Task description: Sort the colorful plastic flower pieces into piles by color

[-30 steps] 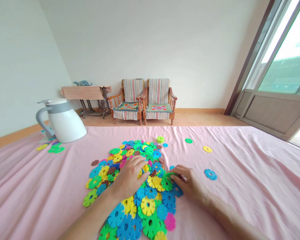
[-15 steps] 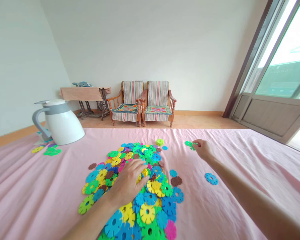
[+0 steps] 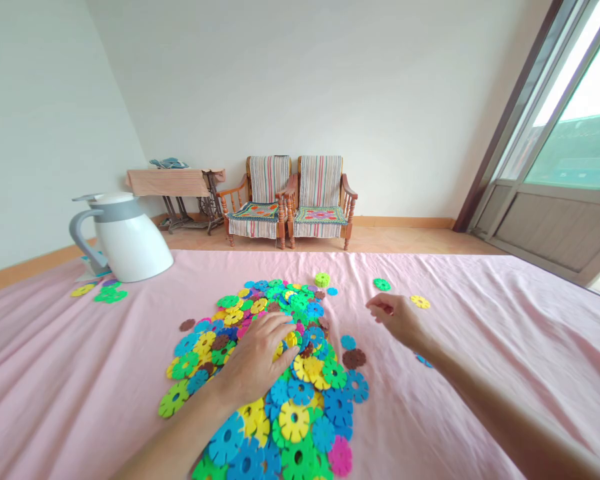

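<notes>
My left hand (image 3: 260, 353) rests palm down on a heap of colourful notched plastic discs (image 3: 294, 420), fingers stretched and thumb apart. Whatever lies beneath its palm is hidden. Off to the right of the heap, my right hand (image 3: 395, 319) hangs above the cloth with its fingers curled together, and no disc shows in them. Just beyond it lies a green disc (image 3: 381, 285), and a yellow disc (image 3: 420, 302) sits to its right. A blue disc (image 3: 424, 361) is partly covered by my right forearm.
A pink cloth (image 3: 480, 300) covers the table. A white and grey jug (image 3: 133, 243) stands at the left, with green discs (image 3: 111, 294) and a yellow disc (image 3: 83, 290) before it. Lime discs (image 3: 322, 279) lie behind the heap. Two wooden armchairs (image 3: 320, 193) stand beyond the table.
My right hand has come away from the green discs, moving left and nearer to me. The yellow disc it covered now shows. My left hand stays on the heap.
</notes>
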A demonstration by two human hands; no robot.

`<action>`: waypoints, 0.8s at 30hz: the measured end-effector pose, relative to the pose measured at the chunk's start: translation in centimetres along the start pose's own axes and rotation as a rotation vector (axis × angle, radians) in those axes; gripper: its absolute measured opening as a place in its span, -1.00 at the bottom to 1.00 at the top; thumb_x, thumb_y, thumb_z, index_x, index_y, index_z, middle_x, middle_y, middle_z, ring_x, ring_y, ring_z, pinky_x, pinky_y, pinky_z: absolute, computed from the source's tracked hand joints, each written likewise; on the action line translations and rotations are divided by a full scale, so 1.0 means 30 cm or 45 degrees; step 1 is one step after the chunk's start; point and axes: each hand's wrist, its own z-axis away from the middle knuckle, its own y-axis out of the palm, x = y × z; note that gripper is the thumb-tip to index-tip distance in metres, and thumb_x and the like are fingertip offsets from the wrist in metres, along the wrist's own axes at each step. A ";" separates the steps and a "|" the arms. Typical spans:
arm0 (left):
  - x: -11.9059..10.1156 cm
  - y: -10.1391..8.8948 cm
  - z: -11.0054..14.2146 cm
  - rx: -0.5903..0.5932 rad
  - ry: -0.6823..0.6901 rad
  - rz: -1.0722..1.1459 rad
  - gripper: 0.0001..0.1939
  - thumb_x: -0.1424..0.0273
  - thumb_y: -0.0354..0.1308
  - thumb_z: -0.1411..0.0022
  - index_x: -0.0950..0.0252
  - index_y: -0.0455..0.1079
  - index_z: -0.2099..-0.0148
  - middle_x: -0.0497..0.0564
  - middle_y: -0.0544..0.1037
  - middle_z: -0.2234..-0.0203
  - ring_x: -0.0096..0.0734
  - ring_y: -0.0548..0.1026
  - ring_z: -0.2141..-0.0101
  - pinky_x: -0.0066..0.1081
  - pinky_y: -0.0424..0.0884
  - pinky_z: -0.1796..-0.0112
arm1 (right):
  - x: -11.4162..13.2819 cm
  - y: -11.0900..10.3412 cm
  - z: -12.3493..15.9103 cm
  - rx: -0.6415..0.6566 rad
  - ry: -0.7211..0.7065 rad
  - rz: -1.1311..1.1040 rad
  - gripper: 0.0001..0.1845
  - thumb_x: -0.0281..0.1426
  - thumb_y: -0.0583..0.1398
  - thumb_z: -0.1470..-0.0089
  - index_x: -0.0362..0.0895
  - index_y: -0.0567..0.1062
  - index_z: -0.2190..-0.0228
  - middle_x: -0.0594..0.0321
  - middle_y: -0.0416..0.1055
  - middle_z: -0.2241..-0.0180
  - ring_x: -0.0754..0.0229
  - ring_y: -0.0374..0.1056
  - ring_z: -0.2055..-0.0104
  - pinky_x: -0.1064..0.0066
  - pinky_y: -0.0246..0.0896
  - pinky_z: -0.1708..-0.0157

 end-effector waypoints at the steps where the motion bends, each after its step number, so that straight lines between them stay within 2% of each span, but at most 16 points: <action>1: 0.000 0.001 0.000 -0.006 0.008 -0.001 -0.70 0.29 0.09 -0.27 0.22 0.41 -0.02 0.08 0.48 0.01 -0.15 0.37 -0.05 -0.04 0.31 -0.08 | 0.045 0.015 0.052 0.070 -0.055 -0.010 -0.84 -0.39 0.16 0.00 -0.12 0.54 0.49 0.30 0.45 0.54 0.20 0.40 0.44 0.40 0.28 0.40; 4: 0.000 0.002 0.001 -0.031 0.037 -0.005 -0.70 0.29 0.08 -0.27 0.21 0.41 -0.02 0.07 0.48 0.02 -0.16 0.38 -0.04 -0.06 0.32 -0.07 | 0.169 0.045 0.195 0.335 -0.286 -0.025 -0.83 -0.40 0.16 -0.02 -0.09 0.57 0.38 0.24 0.47 0.44 0.21 0.37 0.41 0.38 0.27 0.40; 7: -0.004 -0.001 0.002 -0.047 0.050 -0.035 -0.70 0.30 0.09 -0.27 0.21 0.41 -0.02 0.07 0.50 0.03 -0.16 0.39 -0.03 -0.05 0.32 -0.07 | 0.237 0.063 0.286 0.390 -0.491 0.022 -0.75 -0.39 0.21 -0.02 -0.06 0.53 0.19 0.17 0.47 0.30 0.11 0.35 0.22 0.26 0.27 0.22; 10: -0.006 -0.005 0.003 -0.066 0.051 -0.089 -0.71 0.30 0.09 -0.26 0.23 0.42 -0.01 0.08 0.51 0.03 -0.15 0.40 -0.03 -0.04 0.29 -0.08 | 0.243 0.086 0.321 0.372 -0.574 0.088 -0.77 -0.39 0.21 -0.06 -0.06 0.50 0.19 0.14 0.45 0.20 0.05 0.30 0.13 0.19 0.23 0.11; 12: -0.004 -0.008 0.002 -0.105 0.063 -0.116 -0.71 0.30 0.08 -0.27 0.25 0.42 -0.01 0.09 0.51 0.03 -0.16 0.41 -0.02 -0.04 0.28 -0.09 | 0.234 0.103 0.326 0.380 -0.554 0.116 -0.86 -0.40 0.16 -0.12 -0.07 0.51 0.28 0.14 0.46 0.24 0.08 0.31 0.17 0.22 0.23 0.14; 14: -0.001 -0.012 0.001 -0.162 0.074 -0.136 -0.71 0.30 0.07 -0.28 0.26 0.42 0.00 0.09 0.52 0.05 -0.18 0.43 0.00 -0.03 0.26 -0.09 | 0.226 0.116 0.325 0.375 -0.526 0.120 -0.82 -0.41 0.10 -0.18 -0.08 0.52 0.31 0.16 0.46 0.30 0.12 0.32 0.23 0.26 0.24 0.20; 17: 0.008 -0.016 0.000 -0.269 0.067 -0.157 -0.76 0.32 0.06 -0.29 0.27 0.44 0.05 0.07 0.55 0.12 -0.20 0.45 0.06 -0.05 0.29 -0.06 | 0.216 0.115 0.313 0.278 -0.517 0.073 -0.74 -0.41 0.04 -0.22 -0.08 0.54 0.30 0.16 0.45 0.33 0.15 0.33 0.26 0.32 0.24 0.24; 19: 0.016 -0.018 0.001 -0.325 0.062 -0.159 -0.78 0.32 0.06 -0.29 0.26 0.45 0.09 0.06 0.56 0.16 -0.20 0.46 0.08 -0.06 0.32 -0.04 | 0.202 0.096 0.291 0.190 -0.465 0.035 -0.71 -0.39 0.03 -0.22 -0.07 0.55 0.37 0.18 0.44 0.36 0.17 0.34 0.28 0.34 0.23 0.27; 24: 0.041 -0.012 0.005 -0.402 0.022 -0.142 -0.80 0.31 0.06 -0.29 0.23 0.45 0.13 0.04 0.57 0.20 -0.20 0.49 0.12 -0.10 0.35 0.01 | 0.090 -0.009 0.186 -0.136 -0.197 0.029 -0.77 -0.29 0.11 -0.11 -0.11 0.53 0.44 0.23 0.45 0.48 0.21 0.30 0.45 0.37 0.18 0.40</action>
